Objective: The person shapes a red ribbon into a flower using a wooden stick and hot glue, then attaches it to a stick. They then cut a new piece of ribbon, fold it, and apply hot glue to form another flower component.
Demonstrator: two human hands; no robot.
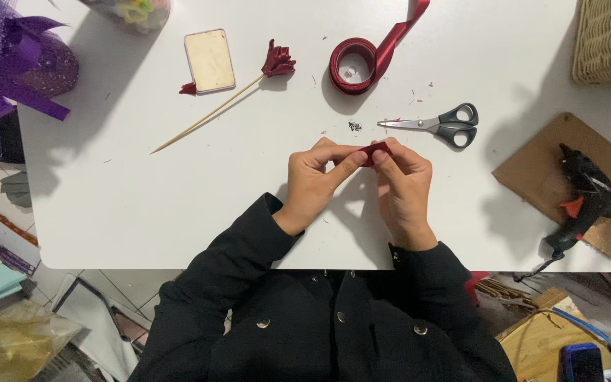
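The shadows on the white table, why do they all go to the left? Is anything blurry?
Head view: the scissors, ribbon roll and both hands cast soft shadows leftward, so light likely comes from the right; the table looks evenly bright without glare; the picture is sharp, only the corners look slightly soft.

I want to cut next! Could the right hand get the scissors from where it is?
Probably yes. The scissors lie just beyond the right hand on bare white table, nothing between, but both hands pinch a red ribbon piece.
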